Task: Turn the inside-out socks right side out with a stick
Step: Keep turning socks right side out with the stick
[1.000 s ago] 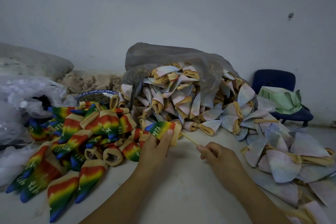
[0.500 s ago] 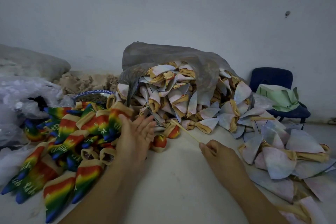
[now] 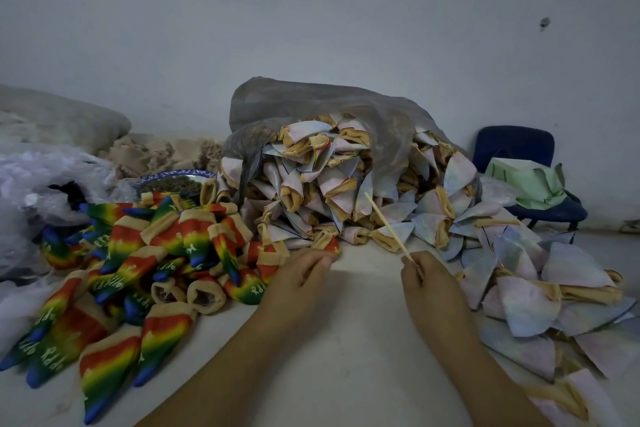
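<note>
Right hand (image 3: 433, 288) has its fingers (image 3: 414, 270) pinched on the lower end of the stick (image 3: 388, 229). The stick's long axis runs up and to the left from that grip. Its free tip is over the face of the pale inside-out socks (image 3: 346, 191) spilling from the grey bag (image 3: 311, 107).

Left hand (image 3: 298, 282) is over the desk (image 3: 353, 340), fingers (image 3: 320, 262) curled together. The tips are right at a red-and-tan sock (image 3: 329, 243) at the foot of the pile. Can't tell from this angle whether they pinch it or just sit beside it.

Key relation: the pale pile lies straight ahead of both hands, and more pale socks are spread along the right. The left hand is nearer the pile's foot. The stick hand is nearer the right-side spread.

My read: the next pick falls to the left hand, reaching forward. The stick tip then has to line up with the sock's tan cuff opening. Cuffs in the pile face every way.

Finished rainbow socks (image 3: 166, 246) are heaped on the left, apart from the stick.
</note>
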`<state>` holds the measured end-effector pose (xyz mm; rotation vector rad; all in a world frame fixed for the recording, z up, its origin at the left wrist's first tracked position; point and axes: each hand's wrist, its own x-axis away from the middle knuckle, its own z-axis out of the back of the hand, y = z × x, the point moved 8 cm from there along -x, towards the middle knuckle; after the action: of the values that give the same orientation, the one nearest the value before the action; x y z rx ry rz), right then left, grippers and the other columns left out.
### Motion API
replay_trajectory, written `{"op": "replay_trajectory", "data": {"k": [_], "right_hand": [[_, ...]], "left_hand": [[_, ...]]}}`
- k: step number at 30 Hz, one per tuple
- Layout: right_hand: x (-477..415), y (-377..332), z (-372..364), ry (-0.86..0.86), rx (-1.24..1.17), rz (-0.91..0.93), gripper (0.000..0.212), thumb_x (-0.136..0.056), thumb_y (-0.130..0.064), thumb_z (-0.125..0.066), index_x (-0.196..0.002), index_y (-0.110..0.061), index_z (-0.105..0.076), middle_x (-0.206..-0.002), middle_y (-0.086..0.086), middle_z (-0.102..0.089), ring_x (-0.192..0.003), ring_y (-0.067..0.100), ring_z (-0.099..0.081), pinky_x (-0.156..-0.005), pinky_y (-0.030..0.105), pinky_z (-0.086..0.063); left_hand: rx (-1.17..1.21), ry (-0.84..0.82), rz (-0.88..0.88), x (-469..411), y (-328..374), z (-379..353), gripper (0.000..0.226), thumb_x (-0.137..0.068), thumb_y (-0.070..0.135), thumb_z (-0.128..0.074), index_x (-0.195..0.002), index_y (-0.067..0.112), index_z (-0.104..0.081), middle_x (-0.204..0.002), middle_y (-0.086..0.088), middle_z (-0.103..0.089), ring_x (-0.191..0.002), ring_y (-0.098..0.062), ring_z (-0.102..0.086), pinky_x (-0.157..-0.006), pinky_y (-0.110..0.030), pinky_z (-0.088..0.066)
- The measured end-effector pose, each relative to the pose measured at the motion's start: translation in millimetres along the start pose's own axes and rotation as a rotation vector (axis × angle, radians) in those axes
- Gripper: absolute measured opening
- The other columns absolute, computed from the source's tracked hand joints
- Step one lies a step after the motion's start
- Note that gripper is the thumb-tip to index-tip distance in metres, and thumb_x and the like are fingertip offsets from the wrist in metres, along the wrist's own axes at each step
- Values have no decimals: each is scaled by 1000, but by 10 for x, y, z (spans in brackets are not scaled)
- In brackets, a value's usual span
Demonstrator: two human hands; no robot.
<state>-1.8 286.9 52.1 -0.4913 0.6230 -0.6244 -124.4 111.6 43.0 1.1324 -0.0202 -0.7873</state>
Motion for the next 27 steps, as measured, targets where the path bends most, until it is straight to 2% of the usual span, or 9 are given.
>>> {"op": "replay_trajectory", "data": {"k": [3,7,9,13,16,20,22,25,27], "right_hand": [[-27,34,126,74,49,-5,22,-98,-26,-41,-93,-11,-56,-87,9,-56,-72,25,-54,-64,38,-47],[-71,155,355,196,275,-38,30,-97,-18,-44,-120,-6,-58,-112,18,-51,-89,35,-57,-63,35,-44],[-66,240,404,226,399,-53,25,-94,-11,-48,-112,-1,-63,-108,24,-56,-92,41,-56,-72,40,-45],[-70,299,87,-60,643,-7,33,-100,-21,-28,-115,-12,-56,-104,8,-64,-98,26,-59,-81,33,-45],[-61,128,-166,-194,541,128,31,-102,-22,-27,-118,-18,-54,-106,0,-63,-98,18,-59,-85,28,-44],[25,-125,-133,-88,172,171,26,-101,-28,-34,-114,-20,-55,-85,-6,-57,-78,16,-54,-65,30,-39],[-16,-171,-25,-3,132,203,26,-100,-27,-36,-110,-17,-58,-85,-2,-55,-79,19,-53,-67,33,-40],[-50,-92,-71,-81,242,188,29,-100,-26,-38,-114,-16,-62,-121,9,-57,-113,28,-50,-89,35,-41],[2,-2,-205,-223,309,151,34,-101,-27,-38,-129,-24,-56,-146,7,-40,-134,24,-33,-104,31,-34]], "left_hand": [[-9,-10,2,11,3,-11,21,-103,28,-47,-106,42,-62,-111,25,-59,-106,20,-47,-80,4,-34],[10,-1,34,17,-22,-3,20,-102,30,-47,-101,41,-63,-109,23,-61,-104,13,-51,-80,-3,-38],[17,1,61,17,-46,-2,20,-102,31,-47,-97,41,-63,-108,22,-61,-103,11,-52,-78,-6,-38],[17,2,70,13,-52,1,21,-102,30,-47,-94,40,-63,-103,23,-61,-98,16,-51,-71,-1,-38],[18,6,63,6,-48,4,23,-102,29,-47,-90,42,-63,-101,23,-62,-96,18,-50,-71,0,-38],[33,25,61,2,-63,5,24,-101,30,-48,-88,44,-63,-100,22,-64,-96,18,-51,-72,0,-38],[35,28,64,4,-73,7,24,-101,31,-48,-88,44,-63,-100,22,-64,-96,17,-51,-72,0,-38],[27,29,55,4,-65,12,24,-100,31,-48,-87,45,-63,-98,23,-64,-95,17,-51,-72,-1,-38],[24,27,42,0,-48,10,25,-101,29,-49,-86,44,-63,-98,22,-65,-95,17,-51,-73,-1,-39]]}}
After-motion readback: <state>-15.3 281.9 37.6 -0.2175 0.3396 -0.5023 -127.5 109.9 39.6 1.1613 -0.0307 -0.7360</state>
